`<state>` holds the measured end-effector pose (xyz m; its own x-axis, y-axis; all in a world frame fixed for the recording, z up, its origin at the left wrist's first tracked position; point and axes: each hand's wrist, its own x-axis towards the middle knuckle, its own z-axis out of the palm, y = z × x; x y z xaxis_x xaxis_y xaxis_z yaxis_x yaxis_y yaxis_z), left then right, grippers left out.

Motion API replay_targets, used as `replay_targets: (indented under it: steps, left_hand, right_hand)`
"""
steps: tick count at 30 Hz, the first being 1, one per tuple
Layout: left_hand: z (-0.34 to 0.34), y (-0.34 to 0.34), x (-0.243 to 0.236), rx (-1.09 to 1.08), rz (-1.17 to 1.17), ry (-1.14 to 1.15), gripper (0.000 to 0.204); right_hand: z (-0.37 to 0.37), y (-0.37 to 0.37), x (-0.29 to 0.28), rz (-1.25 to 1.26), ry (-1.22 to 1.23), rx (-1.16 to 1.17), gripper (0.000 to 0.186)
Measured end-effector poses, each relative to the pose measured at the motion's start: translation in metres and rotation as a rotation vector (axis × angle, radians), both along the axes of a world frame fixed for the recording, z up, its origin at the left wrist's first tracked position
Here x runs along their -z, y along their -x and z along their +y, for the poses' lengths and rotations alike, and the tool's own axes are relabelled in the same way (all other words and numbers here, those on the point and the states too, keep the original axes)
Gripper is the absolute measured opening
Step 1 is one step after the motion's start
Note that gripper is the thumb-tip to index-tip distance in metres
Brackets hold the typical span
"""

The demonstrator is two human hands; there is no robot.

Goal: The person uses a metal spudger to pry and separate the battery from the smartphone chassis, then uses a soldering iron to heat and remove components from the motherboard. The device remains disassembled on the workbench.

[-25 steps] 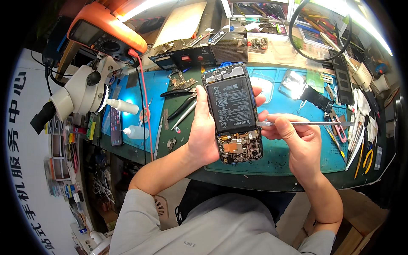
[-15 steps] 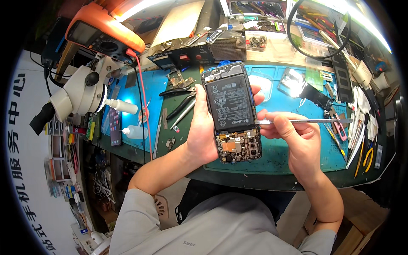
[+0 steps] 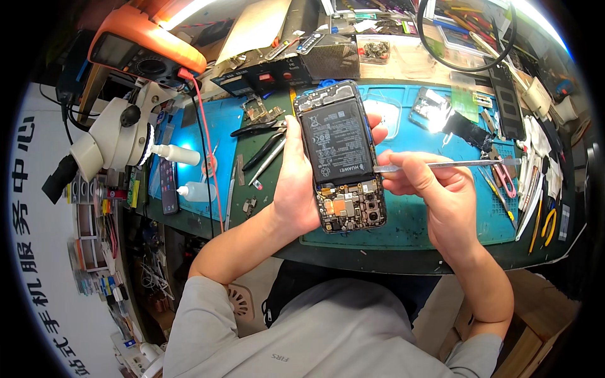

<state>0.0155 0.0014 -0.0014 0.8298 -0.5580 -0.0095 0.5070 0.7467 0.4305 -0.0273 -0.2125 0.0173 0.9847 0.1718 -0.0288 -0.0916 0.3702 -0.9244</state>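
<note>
My left hand [image 3: 297, 189] is wrapped round an opened smartphone [image 3: 336, 165], thumb along its left edge and fingertips showing past its right edge. The phone's back is off. Its black battery [image 3: 337, 140] fills the middle, and the circuit board [image 3: 350, 208] with camera lenses lies bare at the near end. Between thumb and fingers, my right hand [image 3: 435, 195] grips a thin metal pry tool [image 3: 441, 165]. The tool's flat tip touches the phone's right side, by the battery's lower right corner. It lies nearly level, its handle pointing right.
Pliers [image 3: 265, 151] and tweezers [image 3: 271, 162] lie left of the phone on the mat. A white microscope [image 3: 116, 135] and an orange multimeter [image 3: 142, 53] stand at the left. Loose phone parts [image 3: 469, 130], pink-handled scissors [image 3: 504, 179] and several tools lie at the right.
The pry tool's handle end has risen relative to its tip, so it tilts slightly more. The whole view has shifted a little; both hands keep their grips.
</note>
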Motion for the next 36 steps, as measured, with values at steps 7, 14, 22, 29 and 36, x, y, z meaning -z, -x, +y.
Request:
replay_targets:
  steps: [7,14,22,29,36]
  left_hand:
    - [-0.0022,0.0003,-0.0021,0.003,0.044,0.032,0.095]
    - [-0.0024,0.0001,-0.0008,0.016,0.049,0.066,0.096]
    - [-0.0033,-0.0004,-0.0012,0.038,0.056,0.09,0.097]
    - [-0.0026,-0.0011,-0.0006,0.041,0.039,0.113,0.096]
    - [-0.003,0.0016,-0.0047,0.068,0.053,0.139,0.103]
  right_hand:
    - [0.001,0.0007,0.0031,-0.002,0.04,0.01,0.03]
    - [0.0007,-0.0007,0.0029,0.012,-0.011,-0.001,0.028]
    - [-0.0001,-0.001,0.0051,0.017,0.0,0.003,0.03]
    - [0.0001,-0.0012,0.0047,0.021,-0.046,0.006,0.027]
    - [0.0079,0.0042,0.0024,-0.128,0.111,0.11,0.021]
